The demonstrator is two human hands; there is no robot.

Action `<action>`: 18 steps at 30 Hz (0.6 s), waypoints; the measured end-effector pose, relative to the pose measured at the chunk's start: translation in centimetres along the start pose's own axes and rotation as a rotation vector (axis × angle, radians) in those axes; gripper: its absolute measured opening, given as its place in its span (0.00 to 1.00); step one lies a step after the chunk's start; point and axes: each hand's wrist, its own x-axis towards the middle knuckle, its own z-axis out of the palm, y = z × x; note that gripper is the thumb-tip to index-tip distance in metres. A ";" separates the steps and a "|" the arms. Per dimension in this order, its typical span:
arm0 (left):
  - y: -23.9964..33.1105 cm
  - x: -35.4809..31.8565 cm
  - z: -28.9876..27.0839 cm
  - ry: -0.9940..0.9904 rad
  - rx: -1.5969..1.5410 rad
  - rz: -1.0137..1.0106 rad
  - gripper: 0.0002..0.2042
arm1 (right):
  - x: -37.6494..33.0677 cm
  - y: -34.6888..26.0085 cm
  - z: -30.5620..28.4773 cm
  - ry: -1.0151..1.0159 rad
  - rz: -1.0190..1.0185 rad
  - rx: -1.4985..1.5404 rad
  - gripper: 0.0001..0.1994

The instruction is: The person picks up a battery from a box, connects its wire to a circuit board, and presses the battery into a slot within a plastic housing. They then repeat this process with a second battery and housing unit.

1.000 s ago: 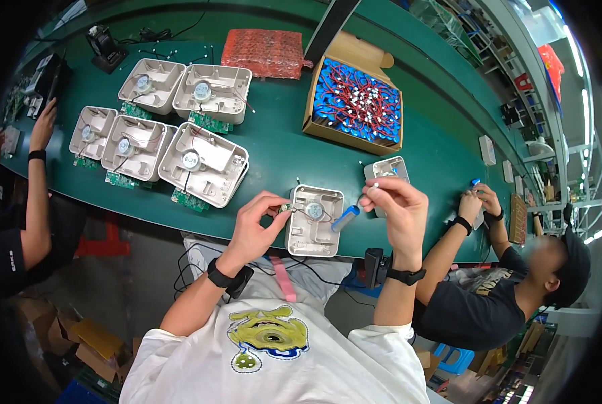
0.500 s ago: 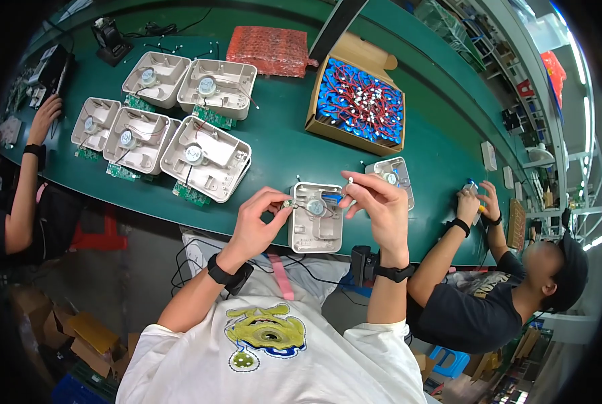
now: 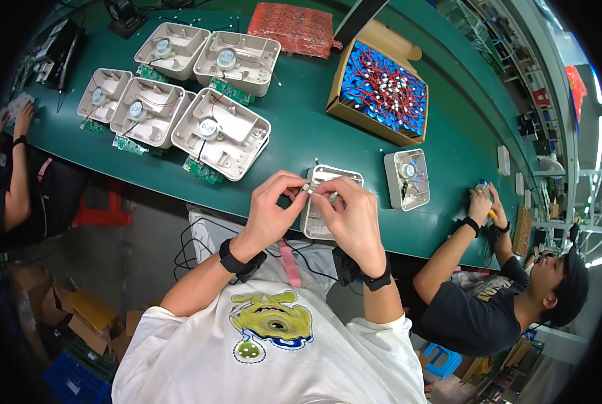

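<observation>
Just above a pale plastic housing point(image 3: 316, 227) at the table's near edge, my two hands meet fingertip to fingertip. My left hand point(image 3: 271, 207) pinches a small greenish circuit board point(image 3: 310, 184). My right hand point(image 3: 353, 214) is closed in a pinch on a tiny white connector point(image 3: 306, 189), which is up against the board; whether the two are joined I cannot tell. My right hand hides most of the housing's inside. To its right stands another open housing point(image 3: 395, 195) with a round speaker point(image 3: 407, 171) in it.
Several open housings point(image 3: 237, 165) with speakers and green boards stand at the left. Beyond my hands sits a cardboard box point(image 3: 365, 116) of blue batteries with red leads. A red bubble-wrapped pack point(image 3: 291, 28) lies farther back. Co-workers sit on both sides; one's hands point(image 3: 486, 202) are at the right.
My right hand has moved left with the white connector and now meets my left hand at the small board. The view has shifted, and the co-worker's hand at the left has moved.
</observation>
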 end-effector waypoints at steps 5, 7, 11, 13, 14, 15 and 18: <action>0.8 -0.2 -0.1 0.002 0.107 0.109 0.10 | -0.2 0.1 0.8 0.050 0.033 0.023 0.06; 0.9 -0.2 0.0 0.009 0.123 0.133 0.11 | -0.4 0.0 1.0 0.076 0.019 -0.019 0.05; 1.3 -0.2 0.4 0.060 0.198 0.286 0.10 | -0.5 0.0 1.4 0.079 0.047 -0.052 0.05; 1.3 -0.1 0.6 0.057 0.220 0.307 0.11 | -0.5 -0.2 1.5 0.081 0.064 -0.057 0.04; 1.2 -0.1 0.6 0.056 0.240 0.332 0.11 | -0.6 -0.3 1.6 0.085 0.079 -0.063 0.04; 1.2 -0.1 0.6 0.053 0.261 0.356 0.11 | -0.6 -0.3 1.6 0.089 0.095 -0.069 0.04; 1.1 0.0 0.5 0.023 0.273 0.369 0.11 | -0.8 0.2 2.0 0.097 0.111 -0.036 0.04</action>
